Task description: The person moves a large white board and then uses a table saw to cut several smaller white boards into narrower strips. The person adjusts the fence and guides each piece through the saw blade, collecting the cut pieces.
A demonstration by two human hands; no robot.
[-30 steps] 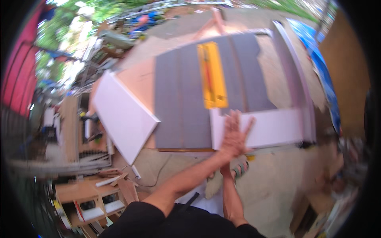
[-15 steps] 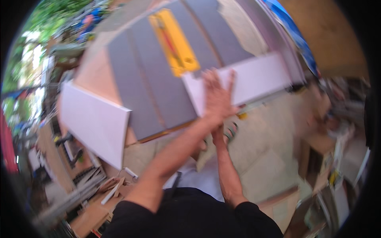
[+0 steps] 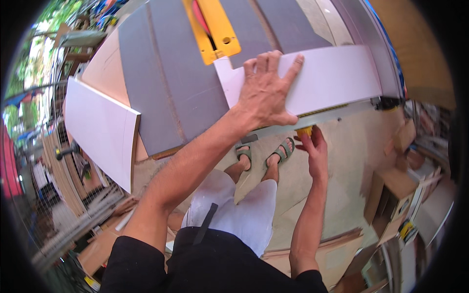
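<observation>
A white board (image 3: 337, 73) with a small notch at its left end lies on the grey table-saw top (image 3: 190, 93), its right end against the fence (image 3: 386, 73). My left hand (image 3: 266, 88) presses on the board with spread fingers, the thumb over its near edge. Just beyond the notch is the yellow insert plate (image 3: 225, 40), with a red-sided blade (image 3: 200, 17) in its slot. Below the front rail (image 3: 322, 116), my right hand (image 3: 315, 149) has its fingertips closed on a yellow knob-like part (image 3: 305, 131), partly hidden by the rail and fingers.
Another white board (image 3: 97, 127) leans at the saw's left side. A cordless drill (image 3: 66, 151) and wood strips lie farther left. My sandalled feet (image 3: 278, 154) stand on the concrete floor before the saw. At the right are a wooden cabinet (image 3: 386, 200) and more offcuts.
My right hand has moved right, from beneath my left wrist to the yellow part under the rail. My left hand stays on the white board. The whole view has shifted.
</observation>
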